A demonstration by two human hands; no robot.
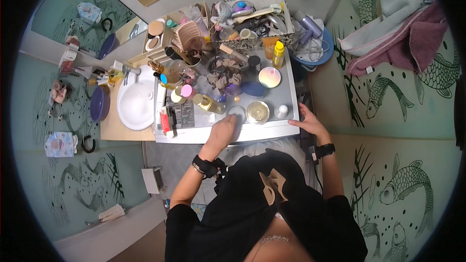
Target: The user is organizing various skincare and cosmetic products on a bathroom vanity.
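Observation:
My left hand (pixel 222 131) is at the front edge of a white-framed top (pixel 196 135), its fingers closed at the rim of a clear round container (pixel 238 111). Just right of that container stands a clear jar (pixel 257 112) with pale yellowish contents. My right hand (pixel 310 120) rests against the right front corner of the top, thumb and fingers spread, holding nothing. Between the hands, near the right edge, is a small clear bottle with a white cap (pixel 282 110). A gold-capped bottle (pixel 208 103) lies tilted behind my left hand. Farther back sits a round iridescent compact (pixel 269 77).
A patterned box (pixel 251 43) full of small items stands at the back, beside a tan organizer (pixel 156 38) and brushes. Scrunchies (pixel 225 74) fill a bowl. A white sink (pixel 135 103) adjoins on the left. A purple hair dryer (pixel 308 29) lies in a blue basin (pixel 326 49).

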